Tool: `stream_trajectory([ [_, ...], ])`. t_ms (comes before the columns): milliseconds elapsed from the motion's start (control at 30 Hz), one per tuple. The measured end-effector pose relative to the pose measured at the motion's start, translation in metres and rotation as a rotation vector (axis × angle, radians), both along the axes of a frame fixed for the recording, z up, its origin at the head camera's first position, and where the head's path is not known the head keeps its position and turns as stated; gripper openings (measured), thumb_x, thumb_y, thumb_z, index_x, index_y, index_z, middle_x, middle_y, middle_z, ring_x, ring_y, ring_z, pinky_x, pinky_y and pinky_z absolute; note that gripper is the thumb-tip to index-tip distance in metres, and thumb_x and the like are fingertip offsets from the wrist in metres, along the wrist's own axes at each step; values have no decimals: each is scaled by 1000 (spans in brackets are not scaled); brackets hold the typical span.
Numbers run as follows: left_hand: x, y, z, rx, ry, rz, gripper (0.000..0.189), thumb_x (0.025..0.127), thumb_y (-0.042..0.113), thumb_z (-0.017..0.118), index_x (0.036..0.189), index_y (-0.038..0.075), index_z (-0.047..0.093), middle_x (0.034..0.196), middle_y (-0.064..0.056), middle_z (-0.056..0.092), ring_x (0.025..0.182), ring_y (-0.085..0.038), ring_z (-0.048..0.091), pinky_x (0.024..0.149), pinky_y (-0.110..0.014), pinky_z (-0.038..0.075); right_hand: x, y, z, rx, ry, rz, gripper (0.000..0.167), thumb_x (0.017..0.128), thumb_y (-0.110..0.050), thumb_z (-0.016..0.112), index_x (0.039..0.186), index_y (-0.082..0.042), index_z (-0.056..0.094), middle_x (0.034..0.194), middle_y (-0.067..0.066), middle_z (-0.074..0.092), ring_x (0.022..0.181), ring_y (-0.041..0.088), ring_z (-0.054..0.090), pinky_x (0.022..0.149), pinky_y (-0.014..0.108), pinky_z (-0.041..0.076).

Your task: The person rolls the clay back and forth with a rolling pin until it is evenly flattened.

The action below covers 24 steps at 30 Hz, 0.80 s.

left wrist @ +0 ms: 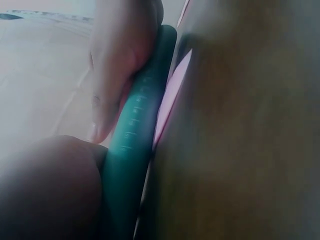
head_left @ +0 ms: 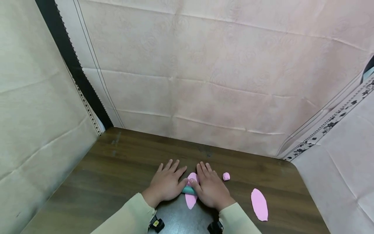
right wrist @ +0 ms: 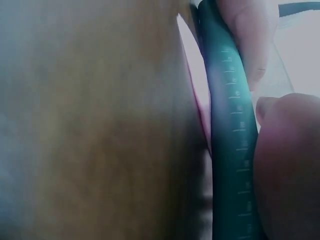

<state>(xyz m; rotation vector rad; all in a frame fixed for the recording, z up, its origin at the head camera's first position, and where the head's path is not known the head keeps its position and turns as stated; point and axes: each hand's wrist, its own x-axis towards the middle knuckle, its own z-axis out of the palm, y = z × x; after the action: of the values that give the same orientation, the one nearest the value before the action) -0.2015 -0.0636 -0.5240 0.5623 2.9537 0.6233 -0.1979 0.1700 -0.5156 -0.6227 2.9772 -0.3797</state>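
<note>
A green rolling pin (head_left: 189,190) with a printed scale along its side lies across a flattened strip of pink clay or dough (head_left: 191,201). My left hand (head_left: 167,182) presses on the pin's left part, fingers stretched forward. On its right part rests my right hand (head_left: 211,188), fingers straight too. Both thumbs point inward over the middle of the pin. Pointed ends of the pink strip show in front of and behind the pin. Both wrist views show the scale on the pin and a thin pink edge (right wrist: 196,70) beside it. The hands cover the pin's ends.
To the right of my right hand sits a small pink lump (head_left: 226,176). Farther right lies a flat pink oval (head_left: 259,204). The brown wooden table (head_left: 131,156) meets pale cloth walls (head_left: 204,81) at the back and on both sides.
</note>
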Motion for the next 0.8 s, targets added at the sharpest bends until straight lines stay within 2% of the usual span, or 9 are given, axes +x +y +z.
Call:
stream_trajectory([
  [267,21,-6,-2,15,23,-56,64,119,63,38,169,28,54,182,-14,39,172,-46,28,134,-76,24,21,-4,-3,20,35,-2,87,118,-70,27,177,-6,32,186,14,29,175,39,24,135,66,33],
  [500,39,-11,-1,9,42,-116,71,118,69,30,169,28,54,181,-11,41,170,-43,34,133,-75,27,39,-4,-5,19,54,-9,88,117,-71,29,177,-6,33,186,15,30,174,38,27,134,63,36],
  [800,57,-15,3,-15,38,-159,71,116,70,39,171,27,52,181,-10,42,169,-43,37,131,-74,31,57,-4,0,36,60,16,89,117,-71,26,178,-6,31,187,16,27,174,38,26,134,62,36],
])
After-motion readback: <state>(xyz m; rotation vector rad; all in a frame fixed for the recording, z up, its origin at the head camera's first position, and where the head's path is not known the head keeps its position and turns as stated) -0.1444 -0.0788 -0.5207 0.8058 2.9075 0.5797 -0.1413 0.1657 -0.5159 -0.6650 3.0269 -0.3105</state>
